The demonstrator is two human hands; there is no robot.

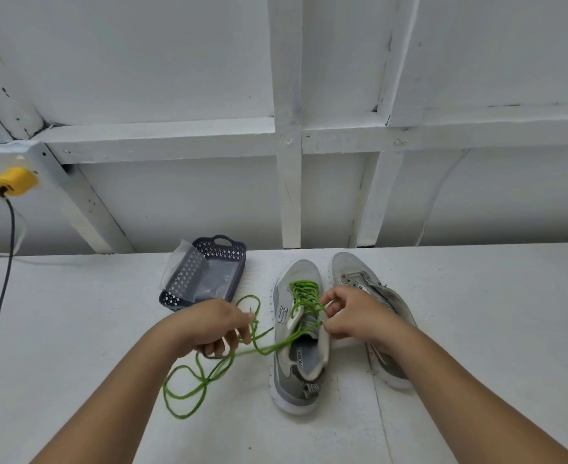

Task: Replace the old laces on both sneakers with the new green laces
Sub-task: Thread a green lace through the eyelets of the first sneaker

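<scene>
Two grey sneakers stand side by side on the white table. The left sneaker has a green lace threaded through its upper eyelets. The lace's long loose ends loop over the table to the left. My left hand grips the loose green strands beside the sneaker. My right hand pinches the lace at the sneaker's right eyelet row. The right sneaker has no lace that I can see, and my right hand and forearm cover much of it.
A dark grey perforated basket with clear plastic wrapping in it sits just behind my left hand. At far left a yellow plug sits in a socket, and its dark cable runs down over the table. A white framed wall rises behind.
</scene>
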